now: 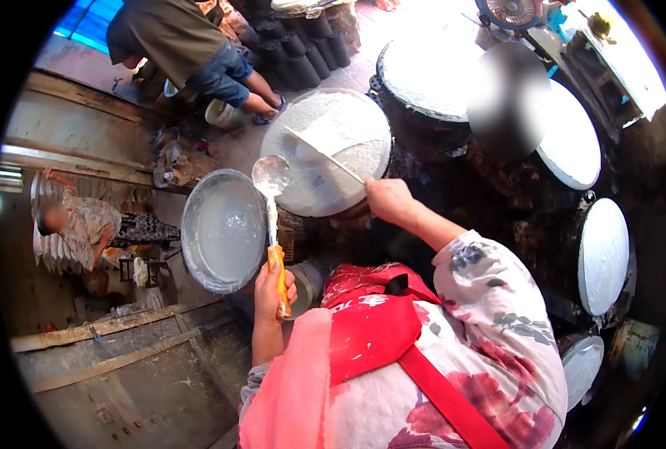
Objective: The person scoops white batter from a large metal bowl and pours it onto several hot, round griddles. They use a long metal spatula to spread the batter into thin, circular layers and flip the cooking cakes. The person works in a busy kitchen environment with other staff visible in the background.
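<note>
My left hand [272, 288] grips the orange handle of a metal ladle [271, 176], whose bowl hangs over the far rim of a round metal basin [198, 258] of white batter. My right hand [388, 199] holds a thin flat white stick [322, 154] that lies across a round steamer top [348, 123] spread with white batter. The basin sits just left of that steamer top. I see a floral shirt and a red apron below my arms.
More round white-covered steamer tops stand at the back [426, 71], right [572, 138], [602, 254] and lower right [581, 364]. One person [187, 45] crouches at top left by stacked dark pots [295, 45]. Another person [82, 224] sits at the left. Wooden planks [116, 352] lie lower left.
</note>
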`<state>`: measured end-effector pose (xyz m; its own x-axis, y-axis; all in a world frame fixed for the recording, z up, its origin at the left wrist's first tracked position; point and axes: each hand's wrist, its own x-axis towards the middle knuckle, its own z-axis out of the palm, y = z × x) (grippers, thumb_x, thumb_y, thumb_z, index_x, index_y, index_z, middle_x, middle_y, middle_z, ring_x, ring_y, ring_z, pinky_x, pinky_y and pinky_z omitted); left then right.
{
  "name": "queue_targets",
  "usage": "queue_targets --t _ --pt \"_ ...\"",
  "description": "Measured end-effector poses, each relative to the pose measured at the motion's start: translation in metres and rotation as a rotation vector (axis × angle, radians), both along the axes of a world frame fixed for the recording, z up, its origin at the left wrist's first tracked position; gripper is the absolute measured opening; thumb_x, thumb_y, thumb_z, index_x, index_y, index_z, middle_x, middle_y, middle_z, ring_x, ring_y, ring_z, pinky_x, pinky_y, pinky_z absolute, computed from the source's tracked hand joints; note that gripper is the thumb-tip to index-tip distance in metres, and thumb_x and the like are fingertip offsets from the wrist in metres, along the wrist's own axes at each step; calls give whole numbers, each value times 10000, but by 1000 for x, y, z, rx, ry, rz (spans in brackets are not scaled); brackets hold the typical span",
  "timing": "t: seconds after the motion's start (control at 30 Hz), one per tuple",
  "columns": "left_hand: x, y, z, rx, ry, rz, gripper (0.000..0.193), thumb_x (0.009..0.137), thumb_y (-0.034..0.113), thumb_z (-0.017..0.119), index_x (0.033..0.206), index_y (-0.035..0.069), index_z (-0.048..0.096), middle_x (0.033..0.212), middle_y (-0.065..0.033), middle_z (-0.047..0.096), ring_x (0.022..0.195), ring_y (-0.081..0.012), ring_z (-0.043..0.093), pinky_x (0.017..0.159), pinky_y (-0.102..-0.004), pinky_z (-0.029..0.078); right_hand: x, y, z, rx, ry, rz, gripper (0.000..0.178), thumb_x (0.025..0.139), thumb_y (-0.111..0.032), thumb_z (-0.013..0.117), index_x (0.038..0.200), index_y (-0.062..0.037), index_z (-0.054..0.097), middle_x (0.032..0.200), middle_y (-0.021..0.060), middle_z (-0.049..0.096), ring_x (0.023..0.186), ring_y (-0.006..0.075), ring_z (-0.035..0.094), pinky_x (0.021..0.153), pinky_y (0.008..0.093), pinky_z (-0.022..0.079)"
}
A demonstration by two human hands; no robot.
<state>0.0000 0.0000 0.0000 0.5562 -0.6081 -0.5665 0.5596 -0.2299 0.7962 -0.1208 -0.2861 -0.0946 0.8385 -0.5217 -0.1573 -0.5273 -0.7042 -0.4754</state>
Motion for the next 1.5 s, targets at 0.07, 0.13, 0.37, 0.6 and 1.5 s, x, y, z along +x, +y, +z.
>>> queue_targets --t 0.07,0.13,0.37,0.6,1.5 --pt "-1 3 4 -6 -6 7 285 969 290 437 1187 107 441 651 -40 469 419 -111 444 374 -235 363 5 -24 2 -42 -41 -72 121 791 -95 481 824 -15 566 758 204 643 778 368 647 691 459 506" --pt "-9 8 3 19 -2 14 281 971 284 431 1186 105 441 651 -42 469 417 -112 444 374 -235 364 -4 -47 -15 -30 -73 -242 147 796 -108 479 832 -16 588 790 209 651 776 364 649 683 459 511" --pt "-12 9 4 28 16 70 280 972 279 423 1187 101 440 659 -51 473 416 -114 444 376 -234 364 26 -26 5 -153 -18 184 108 776 -78 498 793 1 570 719 202 644 707 329 661 622 443 512" --pt "-10 1 9 59 -11 51 283 970 284 428 1184 100 442 657 -47 471 415 -107 441 373 -231 366 20 -94 -11 -134 23 251 173 806 -120 480 841 -12 611 793 185 658 759 331 657 658 431 516" --pt "3 16 0 184 -91 -162 221 948 250 477 1095 90 437 648 -32 488 417 -96 466 370 -214 378 -86 55 -29 35 -194 -124 177 869 -198 484 826 -29 515 670 198 607 668 384 614 581 486 469"
